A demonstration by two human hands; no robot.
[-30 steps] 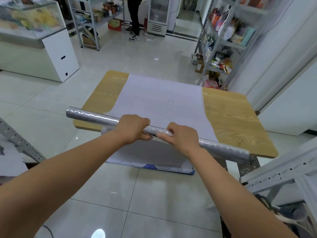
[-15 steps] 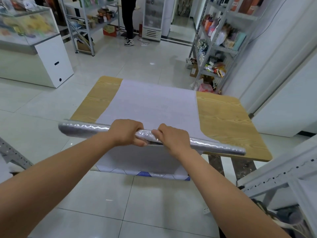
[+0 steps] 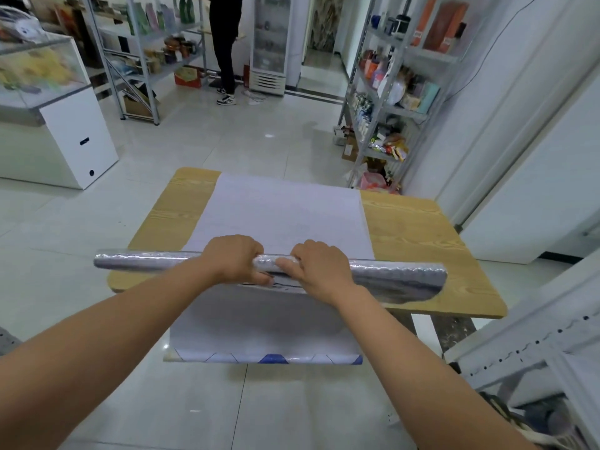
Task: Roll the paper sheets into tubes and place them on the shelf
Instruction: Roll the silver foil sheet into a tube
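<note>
A shiny silver paper tube [image 3: 394,276] lies across the near edge of the wooden table [image 3: 418,241]. My left hand [image 3: 233,259] and my right hand [image 3: 316,266] grip its middle side by side, fingers curled over the top. The tube's right end is looser and wider than its left end. Under it a pale lilac paper sheet [image 3: 282,212] lies flat on the table, and its near end hangs over the edge toward the floor, showing a blue pattern at the bottom.
A white metal shelf frame [image 3: 526,349] stands close at the right. A stocked metal shelf [image 3: 389,102] is behind the table at the right, another at the back left. A white display counter [image 3: 65,138] stands left. A person stands at the far back.
The tube has moved forward onto the table's near edge and levelled out. Its right end has loosened and spread wider. Both hands stay gripped at the middle.
</note>
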